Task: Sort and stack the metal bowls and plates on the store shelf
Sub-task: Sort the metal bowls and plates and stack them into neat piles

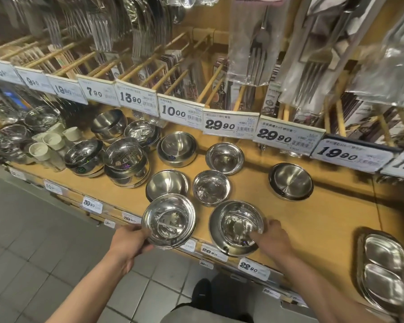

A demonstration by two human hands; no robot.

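I saw the shiny round steel bowl point(169, 221) held at the wooden shelf's point(313, 217) front edge, my left hand point(128, 241) gripping its near rim, thumb curled over it. My right hand point(272, 237) pinched the rim of a second polished steel bowl point(240, 226), which sat inside a wider brushed metal plate point(216, 238). Beyond stood loose matte bowls point(290, 180) and an oval divided steel tray point(384, 266) lay to the right.

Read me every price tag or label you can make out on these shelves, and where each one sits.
Upper rail tags, left to right:
"7 90"
"13 90"
"10 00"
"29 90"
"29 90"
"19 90"
Lower shelf edge tags:
"39 90"
"26 90"
"22 90"
Barcodes, small print and the other tags: blurred.
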